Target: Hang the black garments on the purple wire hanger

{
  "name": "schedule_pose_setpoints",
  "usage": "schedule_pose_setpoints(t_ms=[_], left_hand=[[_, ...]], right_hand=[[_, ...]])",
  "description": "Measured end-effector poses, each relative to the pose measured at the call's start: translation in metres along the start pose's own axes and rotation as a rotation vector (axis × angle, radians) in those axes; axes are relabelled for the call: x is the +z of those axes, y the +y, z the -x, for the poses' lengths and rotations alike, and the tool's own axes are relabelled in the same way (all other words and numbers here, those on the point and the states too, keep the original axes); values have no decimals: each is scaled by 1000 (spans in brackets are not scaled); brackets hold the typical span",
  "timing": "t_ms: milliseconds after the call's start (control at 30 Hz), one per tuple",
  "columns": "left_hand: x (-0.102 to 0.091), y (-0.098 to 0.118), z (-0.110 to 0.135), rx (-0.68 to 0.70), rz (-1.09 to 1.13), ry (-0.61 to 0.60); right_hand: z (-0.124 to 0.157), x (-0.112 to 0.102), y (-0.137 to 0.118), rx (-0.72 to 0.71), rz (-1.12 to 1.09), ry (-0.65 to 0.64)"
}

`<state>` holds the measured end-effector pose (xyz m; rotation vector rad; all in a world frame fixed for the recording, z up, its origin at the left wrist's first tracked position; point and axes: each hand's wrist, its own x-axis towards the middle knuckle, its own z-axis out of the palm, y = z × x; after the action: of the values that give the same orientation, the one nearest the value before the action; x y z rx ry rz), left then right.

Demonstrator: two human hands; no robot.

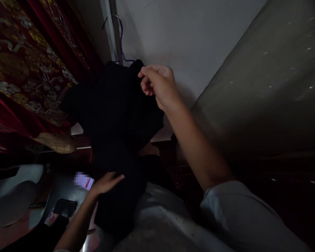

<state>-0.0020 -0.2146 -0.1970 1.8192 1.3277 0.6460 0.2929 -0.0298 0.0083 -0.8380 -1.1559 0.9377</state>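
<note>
A black garment point(107, 105) hangs from a purple hanger point(121, 38) hooked on an upright metal pole. It spreads wide at the top, and its lower part reaches down toward my body. Up at the shoulder of the garment, near the hanger, is my right hand point(159, 84). Its thumb and forefinger are pinched together at the dark cloth, with the other fingers curled. Lower down, my left hand point(107, 183) lies against the front of the garment with its fingers stretched out. The dark cloth hides most folds and details.
Red cloth with gold and silver patterns point(28, 59) hangs at the left. A dark table point(60, 189) at lower left holds a lit phone point(85, 180), a black object point(65, 207) and a small packet. A pale wall point(189, 38) stands behind; shiny plastic-like sheeting point(265, 87) covers the right.
</note>
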Motion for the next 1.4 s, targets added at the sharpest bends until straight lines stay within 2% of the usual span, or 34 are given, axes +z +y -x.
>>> schedule_pose_setpoints(t_ms=[100, 200, 267, 467, 567, 633, 733, 867, 1000, 1167, 1400], left_hand=[[5, -10, 8, -20, -124, -209], [-8, 1, 0, -22, -160, -203], [-26, 25, -20, 92, -206, -142], [-85, 140, -126, 582, -263, 324], [-101, 183, -175, 719, -295, 395], [-104, 197, -195, 759, -351, 369], [-101, 203, -205, 771, -418, 354], [-87, 198, -201, 744, -452, 385], [-78, 193, -202, 716, -446, 381], [-79, 200, -200, 765, -445, 375], [-71, 203, -199, 859, -341, 546]], right_hand=[[4, 0, 9, 44, -3, -22], [6, 6, 18, 74, 5, -53], [8, 11, 23, 63, 3, -58], [21, 23, 19, 40, 14, -48], [28, 24, 10, -14, 56, -66], [31, 23, 6, -54, 87, -81], [32, 20, 11, -102, 128, -60], [29, 17, 33, -161, 207, 10], [34, 16, 47, -99, 216, 33], [41, 14, 37, -101, 200, 0], [37, 15, 29, -201, 294, -38]])
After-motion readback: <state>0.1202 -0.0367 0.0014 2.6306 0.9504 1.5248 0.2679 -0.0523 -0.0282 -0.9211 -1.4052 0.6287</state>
